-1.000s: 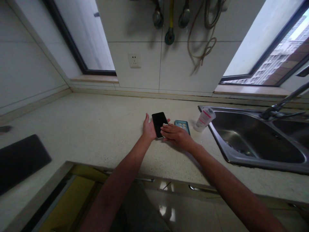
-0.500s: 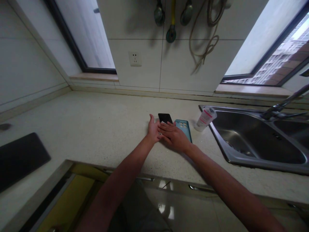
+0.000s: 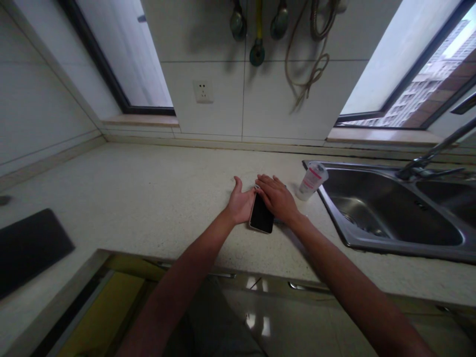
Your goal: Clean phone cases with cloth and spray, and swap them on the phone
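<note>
Phone (image 3: 262,218) between two hands over the surface (image 3: 156,188)

The left hand (image 3: 241,206) lies palm up, thumb spread wide, the phone resting screen up against its fingers. Next, the right hand (image 3: 278,197), fingers straight and close, covers the phone's upper end; whether it grips anything cannot be told. Farther right, a clear cup (image 3: 311,182) stands beside the sink (image 3: 390,215).

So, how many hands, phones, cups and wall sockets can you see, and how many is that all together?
Hands: 2 (left hand, right hand)
Phones: 1 (black-screened phone)
Cups: 1 (clear plastic cup)
Wall sockets: 1 (white socket)
Total: 5
</note>
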`<state>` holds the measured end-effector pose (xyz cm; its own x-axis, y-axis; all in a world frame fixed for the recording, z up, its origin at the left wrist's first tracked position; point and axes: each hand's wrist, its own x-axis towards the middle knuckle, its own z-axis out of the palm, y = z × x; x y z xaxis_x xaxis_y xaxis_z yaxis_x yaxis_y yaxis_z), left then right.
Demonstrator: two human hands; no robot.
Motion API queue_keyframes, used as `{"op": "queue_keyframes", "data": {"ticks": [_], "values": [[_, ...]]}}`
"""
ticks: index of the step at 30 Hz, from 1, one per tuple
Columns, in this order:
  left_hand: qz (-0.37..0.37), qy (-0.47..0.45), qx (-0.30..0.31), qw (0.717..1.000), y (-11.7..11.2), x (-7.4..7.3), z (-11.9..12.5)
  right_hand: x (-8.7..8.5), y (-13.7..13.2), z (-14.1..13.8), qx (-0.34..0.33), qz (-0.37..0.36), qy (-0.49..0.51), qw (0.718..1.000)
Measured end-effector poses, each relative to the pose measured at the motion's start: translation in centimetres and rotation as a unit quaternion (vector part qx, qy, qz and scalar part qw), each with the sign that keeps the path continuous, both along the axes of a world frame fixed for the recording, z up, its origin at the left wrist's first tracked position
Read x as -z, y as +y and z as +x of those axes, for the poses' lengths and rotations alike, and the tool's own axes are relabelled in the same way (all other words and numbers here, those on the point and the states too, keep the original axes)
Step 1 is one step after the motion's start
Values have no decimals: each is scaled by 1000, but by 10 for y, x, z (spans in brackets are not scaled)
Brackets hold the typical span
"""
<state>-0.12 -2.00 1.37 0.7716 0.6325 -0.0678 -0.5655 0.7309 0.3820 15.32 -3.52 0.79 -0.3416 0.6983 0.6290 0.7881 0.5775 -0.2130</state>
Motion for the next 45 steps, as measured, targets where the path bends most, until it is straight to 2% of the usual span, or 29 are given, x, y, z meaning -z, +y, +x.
{"op": "queue_keyframes", "data": {"ticks": [7,11,15,22,31,39,43,45], "values": [[35,-3,26,999,0,3,-5,6,10,12,43,-32,124,991],[31,1,-23,999,1,1,-5,8,15,17,67,-41,170,982],[25,3,-70,997,3,-1,-4,13,15,13,60,-62,200,976],[13,20,-135,991,7,-3,-4,21,6,-7,40,-105,173,978],[-15,42,-250,967,15,-4,-14,13,-11,-18,32,-145,127,981],[-41,53,-328,942,28,1,-26,13,-17,-21,-21,-109,134,985],[-36,46,-365,929,32,3,-25,9,-21,-22,-16,-63,99,993],[-38,46,-371,927,33,4,-25,7,-22,-23,-48,-52,76,995]]}}
